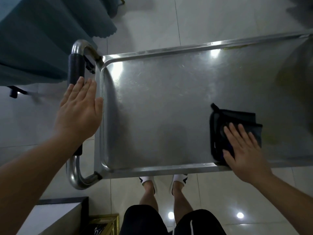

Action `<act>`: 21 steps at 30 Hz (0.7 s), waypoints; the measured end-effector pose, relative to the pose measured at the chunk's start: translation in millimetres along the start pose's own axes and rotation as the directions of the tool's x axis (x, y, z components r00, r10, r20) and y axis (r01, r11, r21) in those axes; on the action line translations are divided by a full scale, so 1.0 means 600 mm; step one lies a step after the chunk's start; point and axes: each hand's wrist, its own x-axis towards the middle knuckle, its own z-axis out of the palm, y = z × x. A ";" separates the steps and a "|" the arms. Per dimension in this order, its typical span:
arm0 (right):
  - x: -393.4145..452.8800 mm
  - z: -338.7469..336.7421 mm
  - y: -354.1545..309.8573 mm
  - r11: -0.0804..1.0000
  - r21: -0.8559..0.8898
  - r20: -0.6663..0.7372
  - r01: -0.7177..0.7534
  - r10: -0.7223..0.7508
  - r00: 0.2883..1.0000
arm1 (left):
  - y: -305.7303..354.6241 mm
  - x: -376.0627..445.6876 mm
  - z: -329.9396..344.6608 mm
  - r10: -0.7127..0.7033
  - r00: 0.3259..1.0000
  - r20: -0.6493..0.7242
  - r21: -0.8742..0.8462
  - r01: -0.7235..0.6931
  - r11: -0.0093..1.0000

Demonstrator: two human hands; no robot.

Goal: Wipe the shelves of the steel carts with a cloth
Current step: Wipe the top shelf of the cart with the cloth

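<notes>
Cloth (237, 131), dark, folded and judged soft and limp, is pressed flat on the cart's top shelf (169, 107) near its front rim under the open right hand (243, 150). The left hand (79, 107), also open, hovers at the handle (76, 68). Flat-palm pressure is advised, not pinching.

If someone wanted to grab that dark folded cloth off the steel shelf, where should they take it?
Probably by the dark folded cloth's far corner, coming from above: those layered edges lie bare and slightly lifted on the steel cart shelf, while the right hand presses flat over its near half.
</notes>
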 end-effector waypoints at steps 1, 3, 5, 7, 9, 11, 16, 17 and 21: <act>-0.015 0.001 0.001 1.000 -0.001 0.002 -0.031 0.031 1.000 | 0.001 0.002 0.000 0.000 1.000 -0.006 -0.002 0.000 1.000; -0.016 0.002 -0.028 0.991 0.022 0.001 -0.135 0.135 0.991 | 0.000 0.006 0.001 0.000 1.000 -0.017 -0.004 0.000 1.000; -0.001 0.010 -0.097 0.981 0.053 -0.023 -0.189 0.190 0.981 | -0.004 0.008 0.001 0.008 1.000 -0.019 -0.008 -0.008 1.000; 0.011 0.030 -0.197 0.989 0.088 -0.056 -0.123 0.128 0.990 | -0.005 0.009 0.004 0.012 0.999 -0.030 -0.016 -0.013 1.000; 0.023 0.055 -0.308 0.994 0.112 -0.082 -0.011 0.020 0.996 | -0.003 0.010 0.006 0.009 0.999 -0.042 -0.035 -0.010 0.999; 0.039 0.076 -0.416 0.983 0.159 -0.087 0.089 -0.076 0.993 | 0.001 0.010 0.008 -0.004 0.999 -0.049 -0.055 0.001 0.998; 0.075 0.107 -0.634 0.927 0.234 -0.029 0.292 -0.293 0.956 | 0.001 0.011 0.006 -0.009 0.998 -0.064 -0.072 0.004 0.997; 0.080 0.110 -0.656 0.922 0.245 -0.025 0.298 -0.302 0.953 | 0.000 0.012 0.006 -0.005 0.998 -0.063 -0.072 0.000 0.997; 0.087 0.109 -0.651 0.910 0.212 -0.009 0.357 -0.364 0.932 | -0.005 0.007 0.006 0.005 0.999 -0.049 -0.071 -0.008 0.997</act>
